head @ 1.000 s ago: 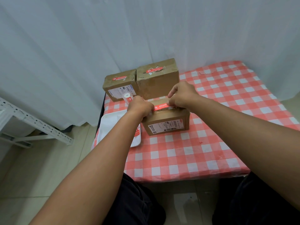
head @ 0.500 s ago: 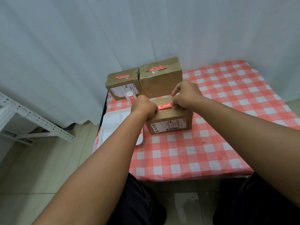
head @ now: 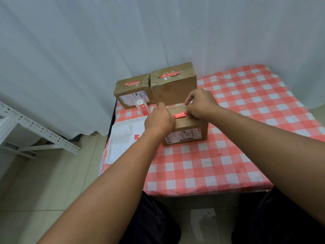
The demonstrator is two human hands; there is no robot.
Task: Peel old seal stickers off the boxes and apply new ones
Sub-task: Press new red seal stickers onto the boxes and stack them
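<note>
Both hands were on the near box [head: 186,131], a small brown carton sitting around the middle of the checkered table [head: 228,155], with its shipping label facing the person. A red seal sticker [head: 181,114] ran across the top of that box, and only its middle bit showed between the two hands. The left hand [head: 159,118] was at the sticker's 9 o'clock end, fingers curled down over the top left edge of the box; honestly couldn't tell whether it was pinching the sticker or just pressing it. The right hand [head: 200,103] sat at the 3 o'clock end, fingers bent with the tips down on the sticker and box top, and it looked like a pinch or press there too, hard to say which.

At about 12 o'clock from the near box stood two more cartons side by side, touching each other: the taller box [head: 174,87] with a torn-looking red sticker on top, and the shorter box [head: 133,92] at 11 o'clock with a red sticker and a white label. A sticker roll [head: 143,107] leaned just in front of the shorter box. A white tray [head: 121,140] sat at 9 o'clock on the table's left edge, partly under the left forearm. A white curtain hung behind everything, and a white metal rack [head: 35,127] sat off to the far left on the floor.
</note>
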